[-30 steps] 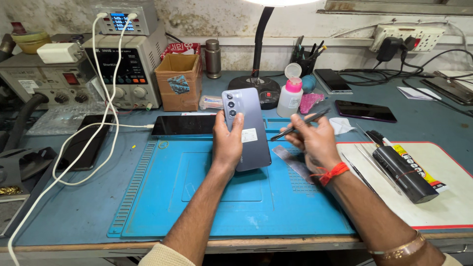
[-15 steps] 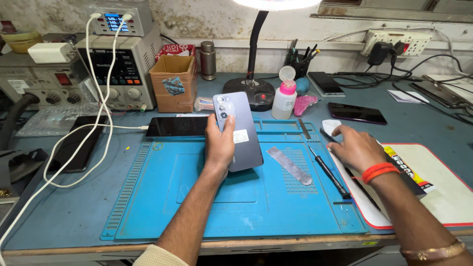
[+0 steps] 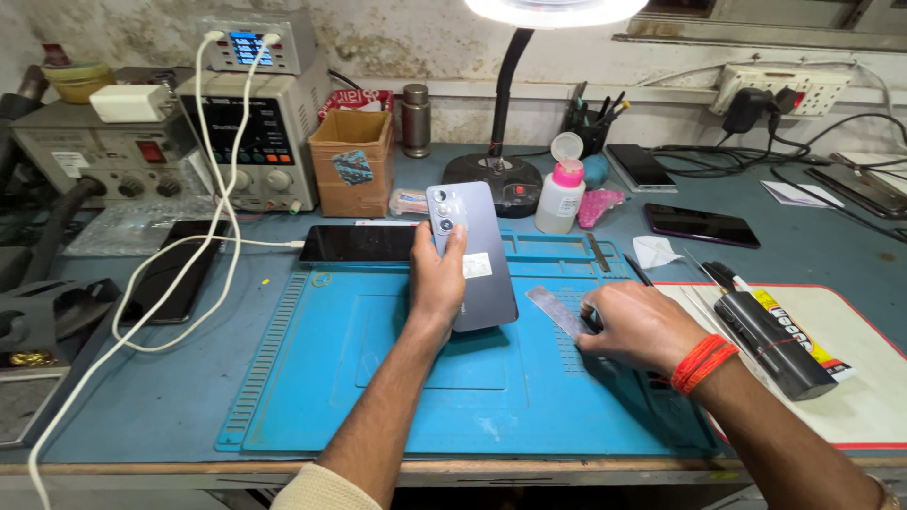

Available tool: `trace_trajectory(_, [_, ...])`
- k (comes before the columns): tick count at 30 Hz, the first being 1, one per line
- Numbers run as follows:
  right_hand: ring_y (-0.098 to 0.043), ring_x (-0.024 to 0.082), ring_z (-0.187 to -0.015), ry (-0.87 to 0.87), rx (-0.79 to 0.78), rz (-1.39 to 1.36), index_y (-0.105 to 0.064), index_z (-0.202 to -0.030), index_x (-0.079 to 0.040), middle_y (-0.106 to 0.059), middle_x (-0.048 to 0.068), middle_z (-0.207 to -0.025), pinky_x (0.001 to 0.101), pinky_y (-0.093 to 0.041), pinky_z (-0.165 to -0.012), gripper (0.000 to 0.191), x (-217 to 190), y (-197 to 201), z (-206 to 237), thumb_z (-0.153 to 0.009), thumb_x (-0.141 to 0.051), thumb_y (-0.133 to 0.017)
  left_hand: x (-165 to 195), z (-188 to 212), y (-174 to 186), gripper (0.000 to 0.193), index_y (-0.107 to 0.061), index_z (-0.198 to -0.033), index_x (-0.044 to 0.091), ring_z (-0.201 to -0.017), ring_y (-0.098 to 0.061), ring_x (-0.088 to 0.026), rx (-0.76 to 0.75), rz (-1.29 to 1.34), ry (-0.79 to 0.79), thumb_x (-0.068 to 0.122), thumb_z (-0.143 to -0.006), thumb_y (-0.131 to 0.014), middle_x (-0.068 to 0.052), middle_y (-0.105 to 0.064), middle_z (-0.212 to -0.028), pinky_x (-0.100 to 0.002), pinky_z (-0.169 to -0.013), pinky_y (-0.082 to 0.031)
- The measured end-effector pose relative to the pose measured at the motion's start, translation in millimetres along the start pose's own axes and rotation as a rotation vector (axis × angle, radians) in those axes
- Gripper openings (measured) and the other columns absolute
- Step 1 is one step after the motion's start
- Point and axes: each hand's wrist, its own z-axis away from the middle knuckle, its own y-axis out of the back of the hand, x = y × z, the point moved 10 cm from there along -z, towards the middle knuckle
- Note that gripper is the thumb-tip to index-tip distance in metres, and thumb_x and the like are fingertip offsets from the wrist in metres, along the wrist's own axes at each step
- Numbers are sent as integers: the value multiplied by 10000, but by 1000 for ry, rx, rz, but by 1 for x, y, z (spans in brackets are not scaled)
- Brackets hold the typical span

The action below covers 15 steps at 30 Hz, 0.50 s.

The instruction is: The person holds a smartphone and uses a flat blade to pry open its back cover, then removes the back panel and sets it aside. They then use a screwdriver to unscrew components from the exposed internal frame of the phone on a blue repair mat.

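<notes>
My left hand (image 3: 436,283) grips a grey-blue smartphone (image 3: 472,255) and holds it upright over the blue work mat (image 3: 378,397), its back and camera cluster facing me. My right hand (image 3: 638,326), with a red thread band at the wrist, rests on the mat to the right of the phone. Its fingertips close on the near end of a thin translucent plastic strip (image 3: 556,308) that lies flat on the mat.
A black phone (image 3: 359,243) lies screen-up at the mat's far edge, with a white cable plugged in. A pink-capped white bottle (image 3: 559,194), a lamp base (image 3: 505,175) and a cardboard box (image 3: 351,161) stand behind. A black tube (image 3: 775,331) lies on the white mat at right.
My right hand put down the thin tool it held by the phone, swung out to the white mat, then came back left onto the plastic strip. The left hand kept the phone upright.
</notes>
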Motion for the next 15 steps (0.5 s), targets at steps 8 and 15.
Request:
trace_trajectory(8, [-707, 372, -890, 92, 7, 139, -781, -874, -59, -731, 193, -899, 463, -576, -834, 239, -17, 0, -4, -734, -253, -782, -6, -5, -2, 297, -592, -1205, 6, -929, -660, -154, 20, 30, -70, 239, -1021, -574, -103, -717, -1065, -332, -827, -546])
trace_trajectory(15, [-703, 379, -938, 85, 43, 122, -731, -1082, -85, -727, 199, -953, 468, -569, -847, 358, -13, 3, -5, -758, -227, -785, -18, -5, -6, 293, -573, -1210, 25, -926, -663, -158, -19, 83, 49, 247, -1019, -559, -90, -701, -1063, -340, -802, -559])
